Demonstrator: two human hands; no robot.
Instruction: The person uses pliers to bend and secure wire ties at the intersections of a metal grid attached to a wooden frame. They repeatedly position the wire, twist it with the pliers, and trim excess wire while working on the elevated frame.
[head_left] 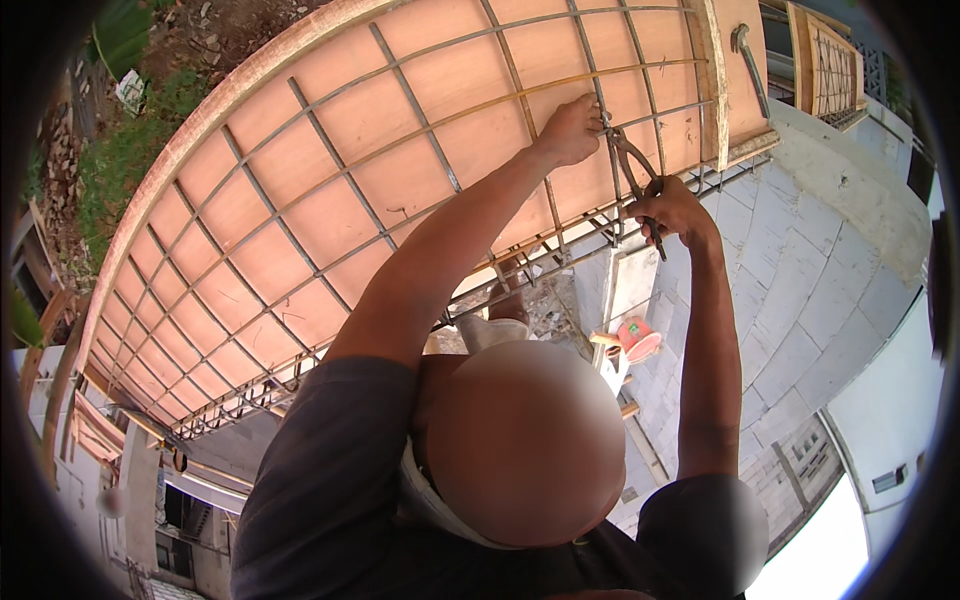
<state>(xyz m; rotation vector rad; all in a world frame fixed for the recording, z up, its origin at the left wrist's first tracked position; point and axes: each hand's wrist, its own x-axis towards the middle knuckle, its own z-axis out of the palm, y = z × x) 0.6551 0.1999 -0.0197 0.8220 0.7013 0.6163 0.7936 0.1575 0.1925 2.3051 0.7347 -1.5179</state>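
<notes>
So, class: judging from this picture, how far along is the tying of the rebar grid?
Done: the rebar grid is laid out across the plywood formwork. In hand: the left hand steadies one crossing while the right hand grips pincers at it. Left: cannot be counted; ties at the other crossings are too small to see.

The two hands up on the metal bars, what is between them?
In the head view, metal pincers span the gap from the left hand on the grey steel bar grid to the right hand gripping their handles.
</notes>
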